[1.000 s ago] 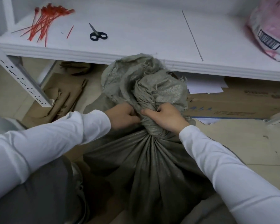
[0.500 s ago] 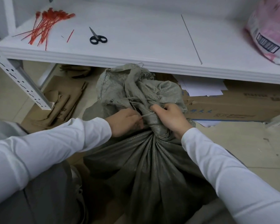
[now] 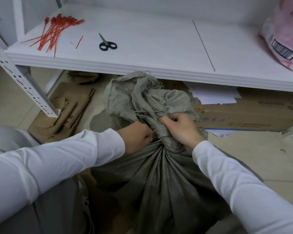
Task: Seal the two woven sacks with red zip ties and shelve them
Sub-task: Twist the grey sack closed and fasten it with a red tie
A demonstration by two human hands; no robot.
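Observation:
A grey woven sack (image 3: 159,179) stands on the floor in front of me, its mouth gathered into a twisted neck. My right hand (image 3: 181,128) grips that neck from the right. My left hand (image 3: 139,137) is curled against the neck's left side and pinches a thin pale strand there. Loose frayed sack cloth (image 3: 134,97) flops above both hands. A bunch of red zip ties (image 3: 56,32) lies at the far left of the white shelf (image 3: 150,68), with one loose red piece (image 3: 79,41) beside it. No red tie shows on the sack's neck.
Black-handled scissors (image 3: 107,43) lie on the shelf right of the ties. A pink bag with a barcode label (image 3: 282,36) sits at the shelf's right end. Flattened cardboard (image 3: 254,114) and white papers (image 3: 213,97) lie under the shelf; a perforated upright (image 3: 24,85) stands left.
The sack's loose top has dropped lower below the shelf edge. My right hand has shifted up the neck, and my left hand has moved slightly down and left, pulling a strand.

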